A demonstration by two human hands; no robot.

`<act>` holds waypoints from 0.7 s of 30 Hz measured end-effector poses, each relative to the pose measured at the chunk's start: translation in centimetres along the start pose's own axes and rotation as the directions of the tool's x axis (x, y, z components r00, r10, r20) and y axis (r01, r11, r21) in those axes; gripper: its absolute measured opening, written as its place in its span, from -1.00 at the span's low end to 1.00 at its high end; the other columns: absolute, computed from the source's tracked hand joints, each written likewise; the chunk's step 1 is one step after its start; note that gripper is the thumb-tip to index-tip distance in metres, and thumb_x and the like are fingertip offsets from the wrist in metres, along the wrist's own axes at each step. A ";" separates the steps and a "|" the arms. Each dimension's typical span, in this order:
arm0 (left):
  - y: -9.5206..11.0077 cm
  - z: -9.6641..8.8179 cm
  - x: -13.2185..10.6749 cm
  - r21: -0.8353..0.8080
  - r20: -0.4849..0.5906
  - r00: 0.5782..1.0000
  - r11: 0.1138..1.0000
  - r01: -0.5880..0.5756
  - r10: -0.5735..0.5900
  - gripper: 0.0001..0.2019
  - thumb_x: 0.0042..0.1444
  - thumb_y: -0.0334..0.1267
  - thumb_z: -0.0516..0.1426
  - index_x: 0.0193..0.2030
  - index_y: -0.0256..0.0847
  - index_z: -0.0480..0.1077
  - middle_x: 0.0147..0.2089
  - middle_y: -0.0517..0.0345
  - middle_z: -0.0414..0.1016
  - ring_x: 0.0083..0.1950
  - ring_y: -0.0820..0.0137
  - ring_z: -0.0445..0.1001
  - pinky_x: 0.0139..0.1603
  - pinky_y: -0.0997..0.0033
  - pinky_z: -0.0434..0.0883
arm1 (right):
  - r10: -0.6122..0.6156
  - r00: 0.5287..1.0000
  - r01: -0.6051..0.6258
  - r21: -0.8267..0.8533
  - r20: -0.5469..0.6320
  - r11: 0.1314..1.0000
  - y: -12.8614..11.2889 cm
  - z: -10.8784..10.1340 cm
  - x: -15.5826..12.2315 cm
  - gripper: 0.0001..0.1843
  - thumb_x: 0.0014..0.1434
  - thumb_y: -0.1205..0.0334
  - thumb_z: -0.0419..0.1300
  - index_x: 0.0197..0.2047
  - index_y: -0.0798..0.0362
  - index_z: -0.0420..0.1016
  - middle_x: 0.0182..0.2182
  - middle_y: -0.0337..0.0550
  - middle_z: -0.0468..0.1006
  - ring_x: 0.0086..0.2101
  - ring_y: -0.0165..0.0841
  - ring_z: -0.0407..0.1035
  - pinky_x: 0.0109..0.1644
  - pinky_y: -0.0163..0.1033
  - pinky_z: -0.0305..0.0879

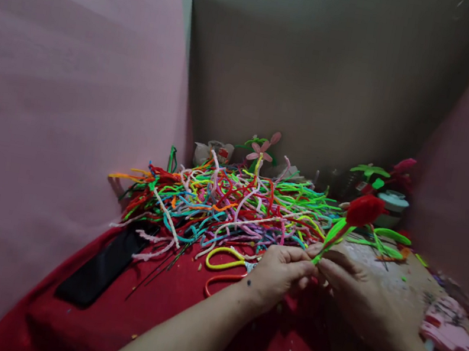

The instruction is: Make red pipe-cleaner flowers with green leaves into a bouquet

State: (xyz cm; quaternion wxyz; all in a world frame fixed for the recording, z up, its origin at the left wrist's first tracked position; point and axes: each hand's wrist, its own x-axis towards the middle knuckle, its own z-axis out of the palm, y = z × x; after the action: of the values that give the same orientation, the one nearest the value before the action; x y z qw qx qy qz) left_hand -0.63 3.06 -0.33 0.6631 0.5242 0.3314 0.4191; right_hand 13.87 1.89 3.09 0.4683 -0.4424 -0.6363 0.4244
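Observation:
Both my hands meet over the red cloth and pinch the green stem of a pipe-cleaner flower (356, 217) with a fuzzy red head and a green leaf. My left hand (279, 273) grips the stem's lower end, fingers closed. My right hand (356, 292) pinches the same stem just beside it, fingers closed too. The flower tilts up and to the right, away from me. Behind the hands lies a big heap of pipe cleaners (229, 204) in many colours.
Scissors with yellow and orange handles (223, 266) lie left of my left hand. A black flat case (104, 267) rests on the red cloth (146, 328). A pink glue gun (450, 334) lies at right. Finished flowers (261, 147) and a white jar (393, 203) stand against the cardboard wall.

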 end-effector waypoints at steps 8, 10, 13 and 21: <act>-0.2 -0.6 0.2 -0.212 0.219 0.973 0.970 0.122 -0.074 -0.74 -0.05 -0.12 0.19 -0.44 -0.32 0.34 -0.65 0.36 0.19 -0.75 0.70 -0.03 -0.70 0.59 -0.07 | 0.058 0.992 -0.087 0.269 0.116 0.959 2.1 0.4 0.4 -0.77 -0.05 0.06 0.22 -0.36 0.00 0.56 -0.42 -0.12 0.54 -0.37 -0.29 0.36 -0.30 -0.22 0.26; -0.3 -0.8 0.2 -0.231 0.253 0.963 0.960 0.156 -0.095 -0.74 -0.04 -0.12 0.19 -0.42 -0.32 0.33 -0.65 0.36 0.19 -0.75 0.72 -0.05 -0.70 0.59 -0.10 | 0.099 0.979 -0.158 0.350 0.180 0.923 2.7 0.3 0.5 -0.73 -0.04 0.09 0.24 -0.29 0.06 0.55 -0.42 -0.10 0.53 -0.43 -0.35 0.34 -0.35 -0.26 0.25; -0.4 -0.9 0.2 -0.233 0.298 0.948 0.955 0.182 -0.108 -0.76 -0.03 -0.15 0.19 -0.38 -0.32 0.34 -0.62 0.35 0.21 -0.75 0.73 -0.07 -0.69 0.59 -0.12 | 0.134 0.966 -0.224 0.457 0.222 0.861 3.7 0.2 0.6 -0.70 -0.04 0.13 0.26 -0.24 0.11 0.53 -0.44 -0.11 0.52 -0.52 -0.43 0.28 -0.43 -0.31 0.21; 0.3 0.3 0.0 0.198 -0.052 0.997 0.979 -0.042 0.053 -0.73 0.05 -0.12 0.08 -0.50 -0.30 0.34 -0.64 0.29 0.24 -0.66 0.61 0.09 -0.60 0.56 0.04 | 0.095 0.992 -0.125 0.461 0.087 0.879 3.9 0.4 0.6 -0.85 -0.05 0.19 0.26 -0.43 0.10 0.51 -0.55 -0.25 0.42 -0.51 -0.44 0.26 -0.40 -0.31 0.18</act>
State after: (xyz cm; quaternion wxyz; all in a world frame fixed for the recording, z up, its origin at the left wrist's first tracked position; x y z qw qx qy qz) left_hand -0.39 2.94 0.02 0.5880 0.5828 0.3774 0.4149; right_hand 14.07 3.37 -0.56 0.5162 -0.3392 -0.5038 0.6038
